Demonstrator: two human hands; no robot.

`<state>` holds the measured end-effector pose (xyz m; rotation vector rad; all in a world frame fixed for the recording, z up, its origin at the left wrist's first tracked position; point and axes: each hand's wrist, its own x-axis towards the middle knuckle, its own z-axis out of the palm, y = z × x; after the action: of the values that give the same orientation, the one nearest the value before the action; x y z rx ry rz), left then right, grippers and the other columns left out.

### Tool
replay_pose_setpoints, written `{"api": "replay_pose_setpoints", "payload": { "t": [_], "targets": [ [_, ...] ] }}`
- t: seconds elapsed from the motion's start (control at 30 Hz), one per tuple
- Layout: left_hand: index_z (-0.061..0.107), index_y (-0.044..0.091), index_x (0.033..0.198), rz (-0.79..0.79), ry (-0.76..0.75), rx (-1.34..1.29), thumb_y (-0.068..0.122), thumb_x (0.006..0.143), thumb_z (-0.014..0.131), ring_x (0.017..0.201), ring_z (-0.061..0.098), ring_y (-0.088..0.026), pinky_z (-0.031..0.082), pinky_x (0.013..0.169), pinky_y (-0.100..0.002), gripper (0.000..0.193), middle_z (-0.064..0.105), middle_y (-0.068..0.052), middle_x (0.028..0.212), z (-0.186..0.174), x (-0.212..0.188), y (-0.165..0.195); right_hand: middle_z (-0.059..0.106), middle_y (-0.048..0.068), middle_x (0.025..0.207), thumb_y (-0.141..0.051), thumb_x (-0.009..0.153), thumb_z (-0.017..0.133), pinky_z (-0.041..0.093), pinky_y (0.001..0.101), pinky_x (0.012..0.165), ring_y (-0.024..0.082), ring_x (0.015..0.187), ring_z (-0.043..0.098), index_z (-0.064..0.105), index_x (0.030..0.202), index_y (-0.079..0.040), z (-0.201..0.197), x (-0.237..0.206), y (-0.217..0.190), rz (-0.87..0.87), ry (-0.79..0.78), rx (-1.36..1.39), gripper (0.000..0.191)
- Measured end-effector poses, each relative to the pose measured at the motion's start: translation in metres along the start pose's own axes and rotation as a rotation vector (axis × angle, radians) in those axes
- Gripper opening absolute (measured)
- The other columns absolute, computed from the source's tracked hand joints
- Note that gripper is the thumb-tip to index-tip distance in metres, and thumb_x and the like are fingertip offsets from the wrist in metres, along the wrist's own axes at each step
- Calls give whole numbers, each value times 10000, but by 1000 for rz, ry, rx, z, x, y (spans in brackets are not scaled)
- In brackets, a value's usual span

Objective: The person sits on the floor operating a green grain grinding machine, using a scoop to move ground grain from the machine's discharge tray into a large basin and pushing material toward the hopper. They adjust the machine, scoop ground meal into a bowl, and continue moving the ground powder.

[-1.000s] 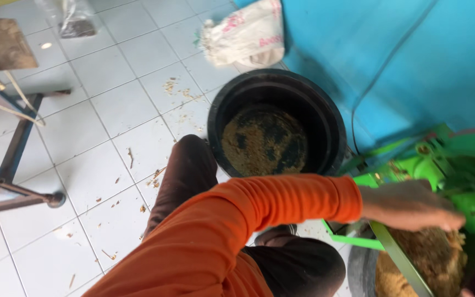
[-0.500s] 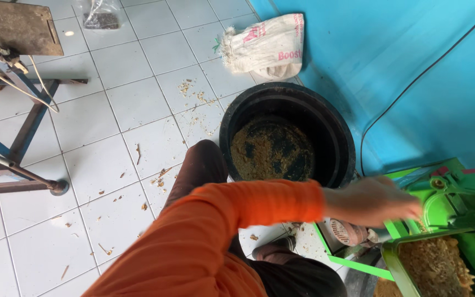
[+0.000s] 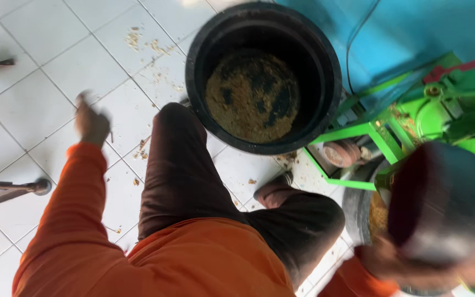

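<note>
Bucket (image 3: 264,33) stands on the tiled floor (image 3: 39,49), just ahead of the person's knee (image 3: 174,118), mash inside it. Machine frame (image 3: 358,132) right of the bucket, wall behind. Right hand (image 3: 413,264) holds a scoop (image 3: 441,198) low right, over a second tub (image 3: 355,212). Left hand (image 3: 92,124) raised at left, above the floor. Metal stand (image 3: 6,192) at far left.
</note>
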<state>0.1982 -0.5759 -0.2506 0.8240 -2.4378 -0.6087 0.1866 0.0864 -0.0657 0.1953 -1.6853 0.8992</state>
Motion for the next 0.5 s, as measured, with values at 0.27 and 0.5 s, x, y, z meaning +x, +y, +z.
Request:
{"api": "replay_pose_setpoints", "payload": {
  "t": [0.27,0.5],
  "targets": [
    [681,-29,1207,-398,-352,340,100,679,686,959,674,-491,544,844,-516,544,710,-323,1031,-14,-105,-61,497,145,1412,-287,1006,731,418,395,1132,272,1320,490,421,1540,13,151,-122,1,685,-594,237,687],
    [778,16,1048,-264,-367,315,189,926,734,866,726,-335,563,771,-469,216,762,-177,936,17,-127,-82,513,37,1444,-610,906,560,488,407,1022,255,1321,537,445,1440,-215,236,-156,29,1507,-747,429,674]
  ]
}}
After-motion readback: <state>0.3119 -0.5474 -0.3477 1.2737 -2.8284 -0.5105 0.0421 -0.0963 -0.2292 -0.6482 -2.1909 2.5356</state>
